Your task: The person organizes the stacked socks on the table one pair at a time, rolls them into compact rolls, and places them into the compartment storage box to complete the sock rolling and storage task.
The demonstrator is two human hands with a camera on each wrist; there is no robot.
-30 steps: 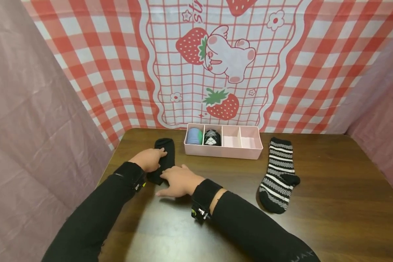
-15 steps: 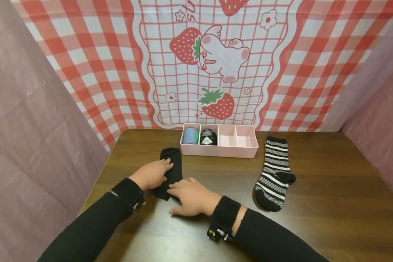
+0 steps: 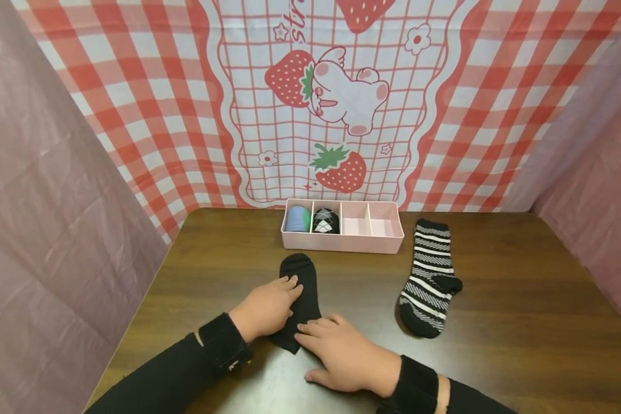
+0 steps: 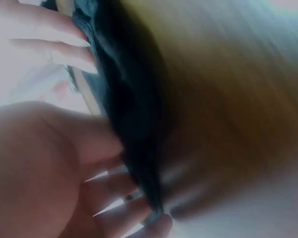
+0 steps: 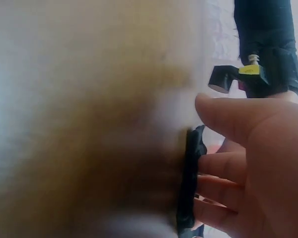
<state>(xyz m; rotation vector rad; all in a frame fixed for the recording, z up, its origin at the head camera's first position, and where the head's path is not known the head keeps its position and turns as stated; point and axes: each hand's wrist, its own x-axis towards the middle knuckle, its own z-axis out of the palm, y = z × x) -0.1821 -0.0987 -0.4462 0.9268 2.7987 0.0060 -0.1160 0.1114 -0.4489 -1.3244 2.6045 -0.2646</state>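
A black sock [image 3: 306, 302] lies flat on the wooden table, in front of the pink box. My left hand [image 3: 266, 307] rests on its left side, fingers extended over the fabric. At the near end of the sock, the fingertips of my right hand [image 3: 349, 356] press on its right edge, the thumb spread away. The left wrist view shows the dark fabric [image 4: 131, 99] under the left thumb and fingers. In the right wrist view, straight fingers touch the thin edge of the black sock [image 5: 187, 178], with the thumb apart from it.
A pink box [image 3: 341, 243] with compartments stands at the table's back. It holds a rolled blue-and-green sock [image 3: 296, 219] and a rolled black argyle sock [image 3: 325, 221]. A black-and-white striped sock [image 3: 428, 276] lies to the right. A checkered strawberry cloth [image 3: 186, 115] hangs behind.
Both hands have slid the black sock across the table, rightward and nearer to me, from left of the box to in front of it. The striped sock and box stay put.
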